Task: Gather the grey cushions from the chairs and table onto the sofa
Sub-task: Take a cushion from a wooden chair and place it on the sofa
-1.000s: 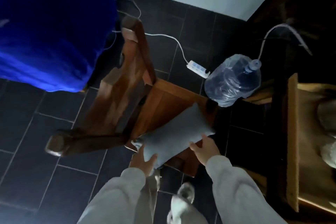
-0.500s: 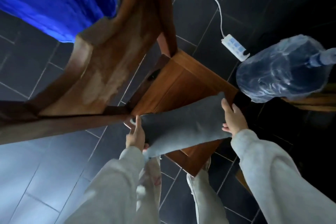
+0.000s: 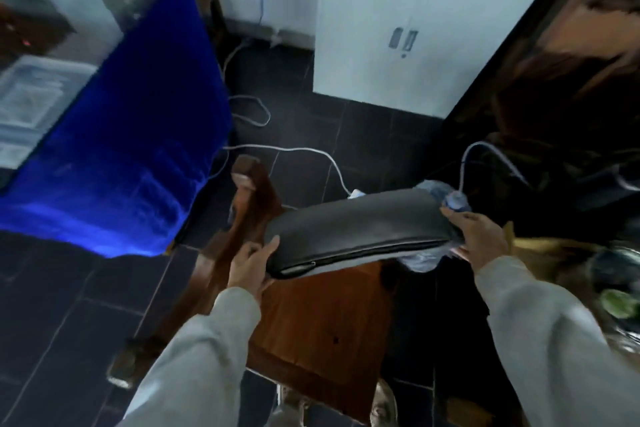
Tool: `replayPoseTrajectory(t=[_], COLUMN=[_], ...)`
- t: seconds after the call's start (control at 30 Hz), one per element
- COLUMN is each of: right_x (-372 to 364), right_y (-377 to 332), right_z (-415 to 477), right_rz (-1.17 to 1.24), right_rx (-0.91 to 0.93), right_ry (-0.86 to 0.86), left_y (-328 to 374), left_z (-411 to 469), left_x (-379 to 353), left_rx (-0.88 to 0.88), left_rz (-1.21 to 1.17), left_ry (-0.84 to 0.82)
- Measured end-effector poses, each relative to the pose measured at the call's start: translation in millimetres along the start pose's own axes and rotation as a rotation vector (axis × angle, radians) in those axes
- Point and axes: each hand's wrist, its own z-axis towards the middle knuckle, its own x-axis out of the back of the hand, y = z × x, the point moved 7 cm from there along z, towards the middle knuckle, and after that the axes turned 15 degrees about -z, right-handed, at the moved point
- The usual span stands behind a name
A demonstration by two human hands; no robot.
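A grey cushion hangs in the air above the wooden chair, its dark underside and zip edge turned toward me. My left hand grips its left end and my right hand grips its right end. The chair's bare seat shows below the cushion, with its backrest to the left. No sofa is in view.
A blue cloth drapes over furniture on the left. A white cabinet stands at the back. A white cable and power strip lie on the dark tiled floor. A water bottle sits behind the cushion. Dark furniture fills the right.
Both hands have lifted the cushion off the chair seat and turned it so the underside faces me. The view has tilted up toward the room.
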Motion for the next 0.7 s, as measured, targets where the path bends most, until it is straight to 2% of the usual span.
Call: replayPoseTrajectory(t=[0.13, 0.23, 0.37, 0.5, 0.7], right_x=[52.0, 84.2, 112.5, 116.1, 87.3], right_y=[-5.6, -17.0, -61.5, -104.6, -121.4], right_z=[-30.6, -58.0, -104.9, -142.9, -197.5], right_rz=[-0.037, -0.070, -0.030, -0.191, -0.297], right_rx=[0.065, 0.106, 0.208, 0.452, 0.648], right_ry=[-0.001, -0.032, -0.030, -0.008, -0.188], left_y=[37.6, 62.8, 96.5, 116.4, 109.5], left_z=[-16.4, -53.8, -108.4, -154.1, -241.2], left_x=[-26.7, -61.8, -88.3, -76.7, -6.8], left_rx=[-0.002, -0.046, -0.120, -0.346, -0.574], left_rz=[0.072, 0.208, 0.109, 0.022, -0.007], left_ry=[-0.136, -0.327, -0.419, -0.271, 0.000])
